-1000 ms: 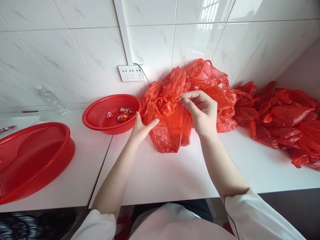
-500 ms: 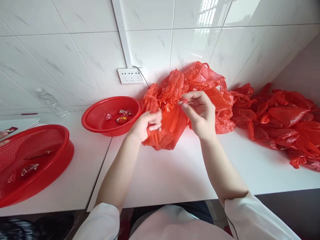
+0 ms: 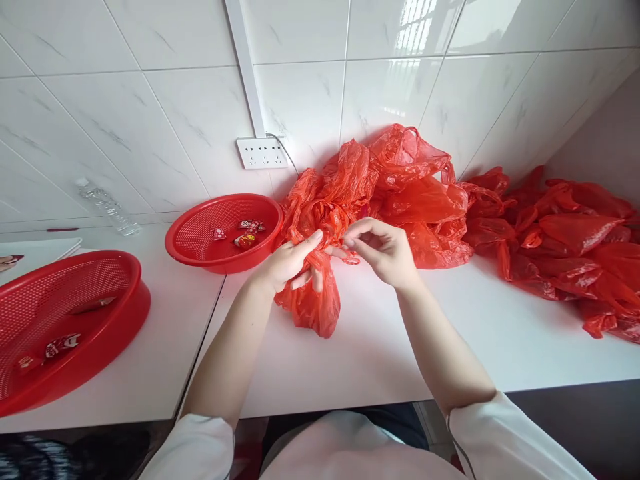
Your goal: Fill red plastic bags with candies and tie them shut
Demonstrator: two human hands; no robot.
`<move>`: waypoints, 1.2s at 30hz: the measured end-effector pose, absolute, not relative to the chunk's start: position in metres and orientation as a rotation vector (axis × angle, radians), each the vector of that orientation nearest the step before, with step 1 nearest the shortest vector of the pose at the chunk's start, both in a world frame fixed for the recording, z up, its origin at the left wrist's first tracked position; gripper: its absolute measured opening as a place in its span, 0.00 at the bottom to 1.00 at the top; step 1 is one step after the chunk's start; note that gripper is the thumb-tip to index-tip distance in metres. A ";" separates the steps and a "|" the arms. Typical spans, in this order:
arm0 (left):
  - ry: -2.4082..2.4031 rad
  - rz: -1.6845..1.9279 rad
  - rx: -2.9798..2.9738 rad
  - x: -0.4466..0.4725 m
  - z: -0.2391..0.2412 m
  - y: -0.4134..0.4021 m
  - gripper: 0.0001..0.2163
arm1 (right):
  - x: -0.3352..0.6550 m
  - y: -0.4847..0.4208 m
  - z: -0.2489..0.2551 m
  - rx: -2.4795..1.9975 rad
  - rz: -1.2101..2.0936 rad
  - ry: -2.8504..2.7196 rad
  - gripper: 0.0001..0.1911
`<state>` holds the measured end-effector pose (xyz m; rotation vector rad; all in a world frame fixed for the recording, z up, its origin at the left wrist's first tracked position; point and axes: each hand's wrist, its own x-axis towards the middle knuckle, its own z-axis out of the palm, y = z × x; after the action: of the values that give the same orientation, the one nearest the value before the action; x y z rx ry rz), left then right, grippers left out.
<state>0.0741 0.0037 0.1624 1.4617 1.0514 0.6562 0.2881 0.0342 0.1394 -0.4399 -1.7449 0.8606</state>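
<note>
Red plastic bag (image 3: 313,303) bunched at the neck between both hands, at the front middle of the worktop (image 3: 375,360).

The left hand (image 3: 290,261) is curled loosely round the gathered top, its forefinger stretched out. The right hand (image 3: 383,250), nearly closed, pinches a thin twisted strip of the bag between thumb and fingertips. The neck looks gathered, but no knot shows yet. Half a second ago the bag was spread wider and held higher; now it hangs as a narrow bundle onto the worktop, and the right hand has dropped close to the left. Behind lies a heap of red bags (image 3: 410,180), with more bags (image 3: 565,233) at the right. At the left stand a small red basket (image 3: 215,259) holding wrapped sweets (image 3: 245,233) and a larger basket (image 3: 100,327).
</note>
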 end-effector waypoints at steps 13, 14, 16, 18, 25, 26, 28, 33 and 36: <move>0.964 0.748 1.467 0.072 0.158 -0.002 0.17 | 0.285 0.003 0.124 -0.232 0.753 -2.021 0.03; 0.958 0.714 1.533 0.069 0.160 -0.004 0.15 | 0.286 0.002 0.124 -0.199 0.762 -2.051 0.07; 0.983 0.615 1.747 0.068 0.167 -0.010 0.11 | 0.285 0.003 0.125 -0.215 0.822 -1.893 0.17; 1.086 0.498 2.040 0.073 0.176 -0.022 0.10 | 0.277 0.008 0.124 -0.272 0.938 -1.618 0.21; 1.644 0.664 2.690 0.099 0.170 -0.045 0.13 | 0.241 0.028 0.099 -0.425 1.547 -1.544 0.23; 1.596 0.822 2.691 0.098 0.164 -0.044 0.13 | 0.241 0.029 0.097 -0.417 1.534 -1.553 0.21; 1.417 1.130 2.632 0.092 0.152 -0.039 0.12 | 0.243 0.031 0.095 -0.386 1.484 -1.574 0.16; 1.226 1.416 2.433 0.072 0.130 -0.039 0.11 | 0.264 0.030 0.099 -0.454 1.261 -1.568 0.11; 1.453 1.443 2.315 0.063 0.124 -0.046 0.12 | 0.278 0.025 0.097 -0.588 1.068 -1.547 0.10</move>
<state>0.0635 -0.0457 0.1236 2.3149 1.4530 1.4432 0.2780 0.0252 0.0974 -0.5883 -1.5472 1.0683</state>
